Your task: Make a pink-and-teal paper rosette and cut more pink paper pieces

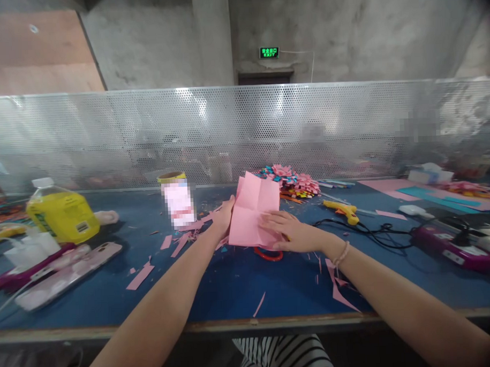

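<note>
Pink creased paper sheet (pixel 254 211) stands tilted between both hands.

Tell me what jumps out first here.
The creased pink paper sheet at table centre, left hand at its left edge, right hand flat on its lower right. A yellow bottle stands far left; a heap of bright paper flowers lies behind the sheet, a yellow glue gun to its right.

Both hands (pixel 262 228) on creased pink paper (pixel 252 210), blue table (pixel 232 285).
</note>
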Action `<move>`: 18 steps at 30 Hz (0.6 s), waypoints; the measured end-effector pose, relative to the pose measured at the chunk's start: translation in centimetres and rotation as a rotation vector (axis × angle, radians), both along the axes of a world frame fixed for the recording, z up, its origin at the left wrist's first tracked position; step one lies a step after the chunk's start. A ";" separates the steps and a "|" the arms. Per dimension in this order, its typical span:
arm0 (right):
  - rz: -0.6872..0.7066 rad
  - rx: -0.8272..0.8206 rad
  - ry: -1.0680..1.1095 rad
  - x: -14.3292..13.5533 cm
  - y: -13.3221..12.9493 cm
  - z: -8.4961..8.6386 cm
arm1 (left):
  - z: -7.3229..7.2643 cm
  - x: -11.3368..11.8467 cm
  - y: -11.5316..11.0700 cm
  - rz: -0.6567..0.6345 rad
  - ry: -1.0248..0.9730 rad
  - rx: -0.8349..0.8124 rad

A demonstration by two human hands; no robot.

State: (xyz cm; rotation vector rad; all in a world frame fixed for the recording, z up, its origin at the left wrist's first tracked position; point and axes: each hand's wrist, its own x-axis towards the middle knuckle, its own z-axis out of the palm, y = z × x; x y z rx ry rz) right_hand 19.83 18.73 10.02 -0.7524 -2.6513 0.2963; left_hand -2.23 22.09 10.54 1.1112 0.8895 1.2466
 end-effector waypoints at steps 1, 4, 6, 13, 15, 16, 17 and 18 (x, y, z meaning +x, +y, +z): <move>-0.013 0.025 -0.049 -0.2 -0.1 -0.1 | 0.1 0.1 -0.1 -0.073 -0.015 -0.017; -0.015 0.086 -0.076 -0.6 -0.1 -0.4 | 0.3 0.1 -0.3 -0.077 0.075 0.032; -0.029 0.166 -0.033 -0.4 0.3 -0.5 | 0.2 -0.2 -0.1 0.055 0.227 0.085; -0.369 0.362 0.051 1.7 2.9 -1.5 | 0.5 -1.1 0.4 0.246 0.162 0.018; -0.415 0.263 0.010 1.7 3.1 -2.1 | 0.9 -1.3 0.4 0.327 0.082 0.006; -0.408 0.215 -0.032 1.5 3.1 -2.3 | 1.0 -1.4 0.5 0.358 0.062 0.010; -0.389 0.179 -0.077 1.2 3.0 -2.5 | 1.1 -1.5 0.5 0.379 0.055 0.015; -0.362 0.158 -0.119 0.9 2.9 -2.7 | 1.2 -1.6 0.5 0.386 0.058 0.019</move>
